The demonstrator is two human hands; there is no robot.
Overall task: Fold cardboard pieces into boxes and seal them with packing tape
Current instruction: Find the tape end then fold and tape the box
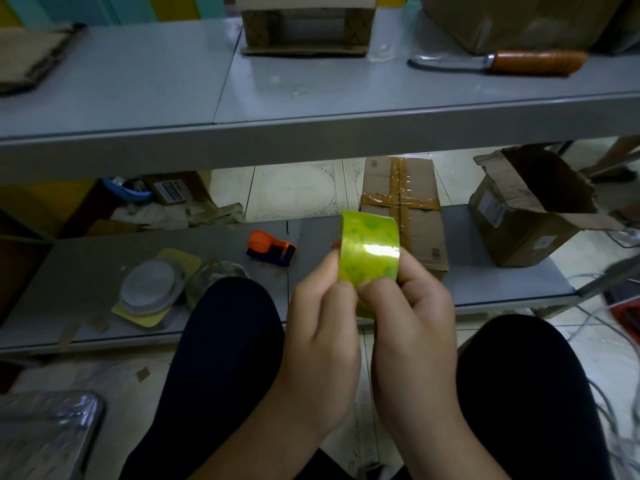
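Both my hands hold a yellow-green roll of packing tape (369, 251) upright in front of me, above my knees. My left hand (323, 306) grips its left side and my right hand (412, 306) its right side, thumbs pressed together on the roll's near face. Behind the roll a flat cardboard box (401, 209) sealed with a cross of brown tape lies on the low grey shelf (502, 285). An orange and dark blue tape dispenser (272, 249) rests on the same shelf to the left of the roll.
An open torn cardboard box (530, 209) stands on the floor at right. A knife with an orange handle (502, 62) and a small cardboard frame (306, 26) lie on the upper shelf (311, 95). Yellow sheets with round lids (152, 285) sit on the low shelf. Cables (606, 327) trail at right.
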